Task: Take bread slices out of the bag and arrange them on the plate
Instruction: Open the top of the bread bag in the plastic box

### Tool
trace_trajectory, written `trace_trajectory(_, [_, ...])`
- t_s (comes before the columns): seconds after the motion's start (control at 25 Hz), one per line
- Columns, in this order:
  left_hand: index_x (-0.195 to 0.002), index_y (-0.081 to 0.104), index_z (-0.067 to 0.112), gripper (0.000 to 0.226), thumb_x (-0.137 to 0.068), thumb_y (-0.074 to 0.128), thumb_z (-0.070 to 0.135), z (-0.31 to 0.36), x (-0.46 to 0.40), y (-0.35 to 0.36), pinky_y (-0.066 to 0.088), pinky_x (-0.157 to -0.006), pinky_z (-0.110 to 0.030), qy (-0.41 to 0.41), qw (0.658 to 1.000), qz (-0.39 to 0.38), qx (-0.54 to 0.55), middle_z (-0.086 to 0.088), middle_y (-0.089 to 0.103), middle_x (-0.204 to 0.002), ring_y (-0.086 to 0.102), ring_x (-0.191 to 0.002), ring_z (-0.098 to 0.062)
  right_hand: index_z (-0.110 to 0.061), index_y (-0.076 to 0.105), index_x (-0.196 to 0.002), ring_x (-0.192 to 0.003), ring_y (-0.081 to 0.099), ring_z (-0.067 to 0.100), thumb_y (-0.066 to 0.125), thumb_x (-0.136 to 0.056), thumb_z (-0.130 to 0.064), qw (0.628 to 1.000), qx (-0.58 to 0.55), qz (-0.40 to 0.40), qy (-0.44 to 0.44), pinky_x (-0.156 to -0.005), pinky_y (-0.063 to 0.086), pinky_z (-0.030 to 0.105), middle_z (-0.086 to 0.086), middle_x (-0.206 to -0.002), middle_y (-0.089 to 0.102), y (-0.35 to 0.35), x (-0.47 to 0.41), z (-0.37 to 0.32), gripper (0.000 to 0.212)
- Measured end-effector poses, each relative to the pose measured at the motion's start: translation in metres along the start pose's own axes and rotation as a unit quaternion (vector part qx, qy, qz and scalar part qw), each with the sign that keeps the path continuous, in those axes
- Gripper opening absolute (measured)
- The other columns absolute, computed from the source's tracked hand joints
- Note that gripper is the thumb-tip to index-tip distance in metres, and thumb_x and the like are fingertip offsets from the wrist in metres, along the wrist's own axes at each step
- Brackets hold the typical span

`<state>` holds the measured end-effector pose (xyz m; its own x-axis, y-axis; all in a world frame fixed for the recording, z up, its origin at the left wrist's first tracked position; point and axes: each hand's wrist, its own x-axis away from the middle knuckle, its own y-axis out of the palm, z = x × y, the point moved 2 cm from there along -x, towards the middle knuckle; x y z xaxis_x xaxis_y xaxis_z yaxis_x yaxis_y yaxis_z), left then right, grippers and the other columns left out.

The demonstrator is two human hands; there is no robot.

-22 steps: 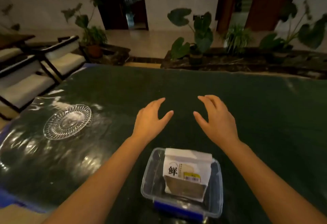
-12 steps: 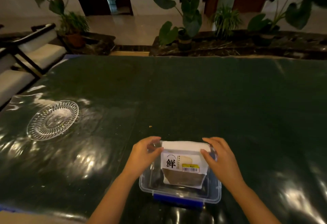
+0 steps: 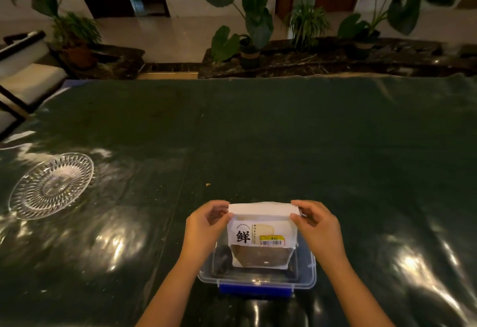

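The bag [image 3: 262,233] is showing a large black character, 鲜, on the left of its white front panel. Beside it, a thin column of small print is running down, too small to read. A yellow sticker [image 3: 271,237] is sitting above a barcode [image 3: 271,243], its marking looking like "8折".

The container [image 3: 258,279] sits on the bench [image 3: 284,133] at the near edge, about midway across. The bread bag [image 3: 262,233] stands upright in it, top edge above the rim. The left hand [image 3: 206,226] grips the bag's top left corner, the right hand [image 3: 318,226] its top right corner. The plate [image 3: 51,184] lies on the bench far to the left, well apart from the container. Potted plants [image 3: 247,30] stand behind the bench's far edge.
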<state>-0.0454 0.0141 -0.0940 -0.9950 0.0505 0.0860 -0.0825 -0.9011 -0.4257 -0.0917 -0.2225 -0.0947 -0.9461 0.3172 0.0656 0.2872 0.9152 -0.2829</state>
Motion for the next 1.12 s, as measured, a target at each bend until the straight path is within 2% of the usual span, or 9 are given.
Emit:
trace_trajectory(0.16, [-0.092,0.064,0.036,0.034,-0.073,0.074,0.01,0.001,-0.001,-0.006,0.054,-0.072,-0.014,0.041,0.998,-0.033,-0.031,0.01,0.068,-0.092,0.063,-0.087,0.004,-0.019,0.066,-0.1,-0.096,0.058,0.009,0.066,-0.079,-0.003,0.999,0.036,-0.017,-0.011,-0.068,0.051,0.009,0.005,-0.11,0.058,-0.003,0.003,-0.002,0.027])
trace_trajectory(0.32, [-0.094,0.066,0.031,0.028,-0.075,0.072,0.011,0.009,-0.001,-0.005,0.05,-0.073,-0.01,0.135,0.983,-0.041,-0.119,0.018,0.062,-0.09,0.06,-0.088,0.005,-0.018,0.065,-0.105,-0.094,0.058,0.01,0.066,-0.078,-0.002,0.998,0.059,-0.01,-0.031,-0.073,0.049,0.013,0.003,-0.109,0.056,-0.004,0.002,-0.007,0.032])
trace_trajectory(0.48, [-0.095,0.071,0.02,0.023,-0.077,0.07,0.007,0.007,0.0,-0.011,0.049,-0.074,-0.009,0.187,0.972,-0.015,-0.143,0.013,0.065,-0.089,0.059,-0.08,0.007,-0.021,0.063,-0.106,-0.097,0.056,0.006,0.068,-0.076,0.0,0.992,0.082,-0.082,-0.055,-0.073,0.05,0.007,-0.006,-0.106,0.053,-0.007,0.002,-0.01,0.036])
trace_trajectory(0.56, [-0.096,0.071,0.02,0.022,-0.078,0.069,0.008,0.007,-0.002,-0.013,0.046,-0.076,-0.004,0.185,0.971,-0.017,-0.148,0.016,0.062,-0.088,0.058,-0.081,0.008,-0.019,0.065,-0.102,-0.096,0.057,0.004,0.068,-0.076,0.0,0.989,0.1,-0.084,-0.075,-0.076,0.047,0.004,-0.013,-0.102,0.052,-0.008,0.001,-0.011,0.032])
trace_trajectory(0.64, [-0.098,0.07,0.022,0.021,-0.08,0.067,0.011,0.007,-0.004,-0.011,0.047,-0.075,-0.005,0.167,0.976,-0.025,-0.141,0.018,0.06,-0.089,0.059,-0.083,0.006,-0.015,0.066,-0.095,-0.09,0.059,0.004,0.068,-0.076,-0.001,0.987,0.114,-0.047,-0.098,-0.075,0.046,0.002,-0.015,-0.094,0.055,-0.009,-0.001,-0.012,0.024])
trace_trajectory(0.72, [-0.101,0.069,0.022,0.023,-0.08,0.067,0.012,0.007,-0.005,-0.008,0.05,-0.074,-0.009,0.153,0.98,-0.041,-0.121,0.018,0.058,-0.091,0.059,-0.086,0.003,-0.015,0.067,-0.091,-0.084,0.06,0.002,0.069,-0.076,-0.005,0.983,0.138,-0.02,-0.119,-0.071,0.047,0.003,-0.017,-0.088,0.056,-0.011,-0.003,-0.014,0.018])
trace_trajectory(0.84, [-0.105,0.066,0.022,0.028,-0.079,0.067,0.011,0.007,-0.006,-0.007,0.05,-0.074,-0.008,0.155,0.977,-0.066,-0.129,0.022,0.054,-0.09,0.058,-0.085,0.004,-0.02,0.068,-0.089,-0.079,0.062,0.0,0.071,-0.074,-0.01,0.977,0.164,-0.029,-0.132,-0.065,0.048,0.007,-0.02,-0.084,0.058,-0.016,-0.005,-0.015,0.018])
trace_trajectory(1.0, [-0.111,0.062,0.025,0.039,-0.077,0.07,0.008,0.004,-0.012,-0.01,0.049,-0.076,-0.005,0.147,0.974,-0.107,-0.135,0.025,0.05,-0.094,0.058,-0.088,0.003,-0.028,0.068,-0.087,-0.077,0.064,-0.001,0.071,-0.075,-0.011,0.989,0.129,-0.046,-0.06,-0.06,0.05,0.007,-0.018,-0.083,0.065,-0.023,-0.012,-0.017,0.021])
trace_trajectory(1.12, [-0.114,0.057,0.034,0.049,-0.073,0.074,0.015,0.0,-0.012,-0.007,0.048,-0.073,-0.003,0.113,0.976,-0.141,-0.118,0.027,0.047,-0.102,0.056,-0.095,0.006,-0.027,0.068,-0.081,-0.067,0.066,0.002,0.069,-0.077,-0.014,0.996,0.081,-0.043,0.005,-0.052,0.051,0.01,-0.01,-0.076,0.069,-0.021,-0.016,-0.018,0.013])
